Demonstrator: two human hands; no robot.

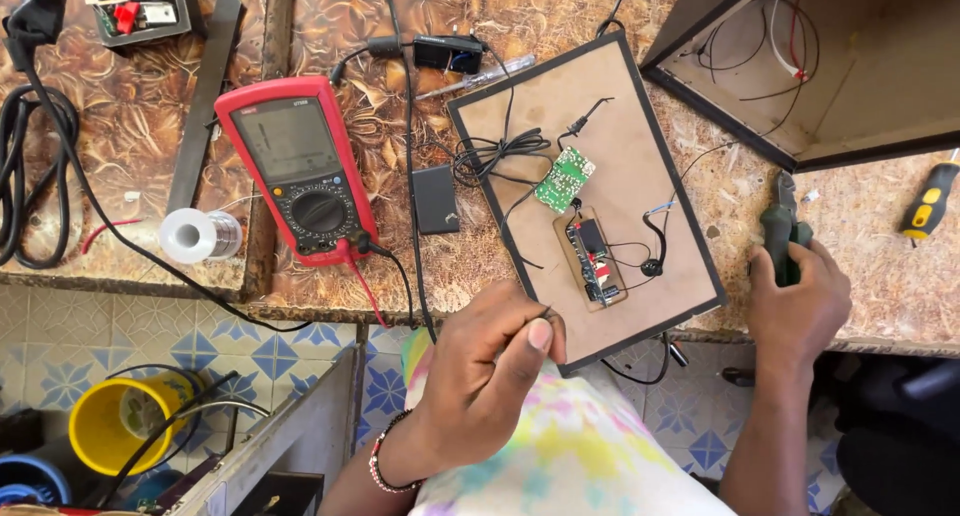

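On the bench (500, 36), a framed board (620, 126) lies flat, carrying two small circuit boards (one green). Left of it sits a red multimeter (300, 171). The right hand (800, 311) grips green pliers (783, 231) beside the board; the left hand (490, 366) pinches a thin wire (545, 309) at the board's near edge.

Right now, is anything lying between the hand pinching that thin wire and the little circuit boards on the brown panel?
Nothing visible blocks it. The left hand pinches a thin wire at the panel's near edge; the brown circuit board lies just beyond, the green board farther up. Only thin black wires cross the panel.
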